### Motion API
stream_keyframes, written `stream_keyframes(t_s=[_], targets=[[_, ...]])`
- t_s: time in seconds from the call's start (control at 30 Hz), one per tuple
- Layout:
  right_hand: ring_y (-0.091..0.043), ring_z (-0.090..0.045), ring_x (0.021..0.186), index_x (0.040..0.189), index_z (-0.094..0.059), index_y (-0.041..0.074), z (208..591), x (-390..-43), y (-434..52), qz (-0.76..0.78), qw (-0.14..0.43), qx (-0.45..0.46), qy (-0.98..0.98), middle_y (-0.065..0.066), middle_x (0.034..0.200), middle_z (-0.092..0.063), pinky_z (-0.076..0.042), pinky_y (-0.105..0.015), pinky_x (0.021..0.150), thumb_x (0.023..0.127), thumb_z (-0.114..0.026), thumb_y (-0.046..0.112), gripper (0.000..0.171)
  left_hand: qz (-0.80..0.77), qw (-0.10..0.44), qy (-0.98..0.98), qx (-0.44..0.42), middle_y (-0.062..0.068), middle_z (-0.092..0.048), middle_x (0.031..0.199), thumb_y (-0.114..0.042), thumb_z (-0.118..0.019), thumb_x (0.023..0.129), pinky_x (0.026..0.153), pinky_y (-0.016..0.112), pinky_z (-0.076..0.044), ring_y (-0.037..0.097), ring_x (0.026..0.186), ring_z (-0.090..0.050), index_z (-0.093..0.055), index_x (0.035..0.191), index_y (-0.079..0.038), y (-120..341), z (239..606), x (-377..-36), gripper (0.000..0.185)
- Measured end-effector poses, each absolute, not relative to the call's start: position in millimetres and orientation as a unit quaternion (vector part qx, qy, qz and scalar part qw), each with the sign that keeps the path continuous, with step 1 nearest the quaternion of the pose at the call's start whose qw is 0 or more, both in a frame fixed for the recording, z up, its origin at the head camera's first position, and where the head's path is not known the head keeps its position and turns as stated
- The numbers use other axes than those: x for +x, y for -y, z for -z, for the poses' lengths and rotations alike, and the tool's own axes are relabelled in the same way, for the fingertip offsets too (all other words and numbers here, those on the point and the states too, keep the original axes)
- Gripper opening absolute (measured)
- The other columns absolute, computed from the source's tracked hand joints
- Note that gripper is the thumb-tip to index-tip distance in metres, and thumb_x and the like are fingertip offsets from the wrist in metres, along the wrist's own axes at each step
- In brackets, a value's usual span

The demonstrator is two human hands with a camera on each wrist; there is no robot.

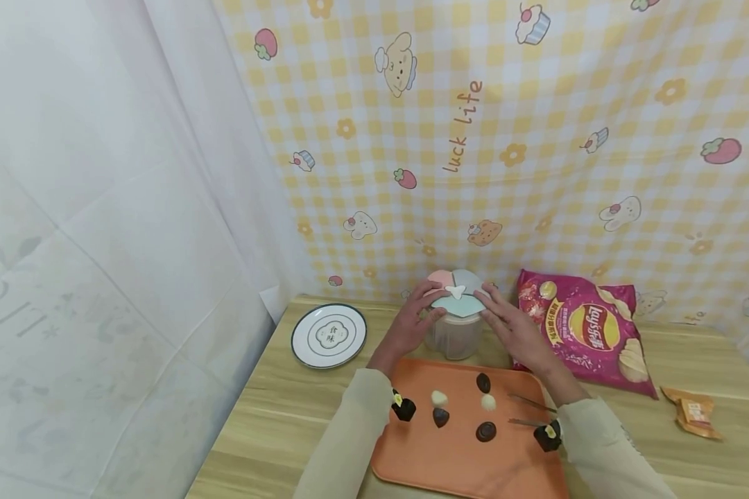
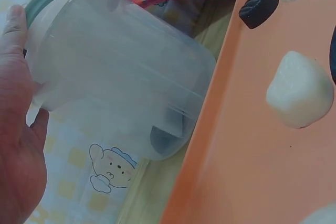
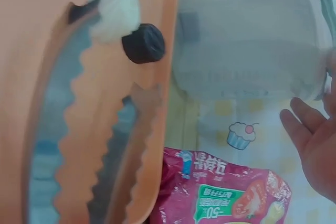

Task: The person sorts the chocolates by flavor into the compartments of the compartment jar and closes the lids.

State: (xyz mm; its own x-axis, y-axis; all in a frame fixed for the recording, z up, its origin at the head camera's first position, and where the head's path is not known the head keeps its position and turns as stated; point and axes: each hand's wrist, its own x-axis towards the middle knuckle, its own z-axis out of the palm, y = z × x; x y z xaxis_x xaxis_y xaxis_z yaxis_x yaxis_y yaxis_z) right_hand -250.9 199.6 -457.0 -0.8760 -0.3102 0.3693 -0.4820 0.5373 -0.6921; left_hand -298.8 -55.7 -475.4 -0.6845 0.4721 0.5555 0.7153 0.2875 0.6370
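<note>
A clear plastic container [image 1: 454, 338] with a pink, blue and teal lid [image 1: 455, 294] stands just behind the orange tray [image 1: 449, 464]. My left hand [image 1: 426, 305] grips the lid's left rim, fingers on top and thumb below. Straight fingers of my right hand [image 1: 492, 305] rest on the lid's right edge. In the left wrist view my left palm [image 2: 18, 129] lies against the container [image 2: 121, 77]. The right wrist view shows my right hand [image 3: 315, 145] beside the container [image 3: 247, 40], its lower fingers spread.
On the tray lie dark chocolates [image 1: 485, 431], white candies [image 1: 438, 398] and metal tongs [image 1: 527, 402]. A pink chips bag [image 1: 589, 329] lies to the right, a small orange packet [image 1: 693, 412] further right, and a white plate [image 1: 328, 335] to the left. A checked cloth hangs behind.
</note>
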Motion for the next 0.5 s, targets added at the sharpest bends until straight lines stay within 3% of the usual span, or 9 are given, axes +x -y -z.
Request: stream_keyframes(t_s=[0.33, 0.43, 0.5], targets=[[-0.040, -0.025, 0.150, 0.159, -0.040, 0.014, 449.9, -247.0, -200.3, -0.452, 0.059, 0.199, 0.868, -0.008, 0.168, -0.022, -0.029, -0.062, 0.112, 0.112, -0.047, 0.032, 0.052, 0.452, 0.163, 0.791, -0.378, 0.011, -0.051, 0.142, -0.013, -0.063, 0.104, 0.100, 0.032, -0.046, 0.020, 0.127, -0.049, -0.065, 0.135, -0.007, 54.0, 474.1, -300.3, 0.032], [-0.041, -0.035, 0.145, 0.158, -0.041, 0.010, 445.7, -241.5, -203.8, -0.464, 0.054, 0.193, 0.863, -0.009, 0.167, -0.026, -0.035, -0.059, 0.110, 0.111, -0.051, 0.028, 0.052, 0.455, 0.164, 0.791, -0.375, 0.011, -0.052, 0.140, -0.012, -0.063, 0.103, 0.097, 0.031, -0.047, 0.020, 0.122, -0.052, -0.067, 0.132, -0.005, 54.5, 472.6, -299.8, 0.030], [-0.042, -0.047, 0.137, 0.155, -0.046, 0.008, 443.4, -236.2, -207.3, -0.466, 0.060, 0.178, 0.865, -0.012, 0.162, -0.037, -0.044, -0.056, 0.103, 0.109, -0.054, 0.026, 0.050, 0.460, 0.164, 0.788, -0.375, 0.012, -0.053, 0.138, -0.012, -0.063, 0.104, 0.096, 0.031, -0.047, 0.021, 0.119, -0.053, -0.067, 0.130, -0.004, 54.5, 471.6, -299.9, 0.028]])
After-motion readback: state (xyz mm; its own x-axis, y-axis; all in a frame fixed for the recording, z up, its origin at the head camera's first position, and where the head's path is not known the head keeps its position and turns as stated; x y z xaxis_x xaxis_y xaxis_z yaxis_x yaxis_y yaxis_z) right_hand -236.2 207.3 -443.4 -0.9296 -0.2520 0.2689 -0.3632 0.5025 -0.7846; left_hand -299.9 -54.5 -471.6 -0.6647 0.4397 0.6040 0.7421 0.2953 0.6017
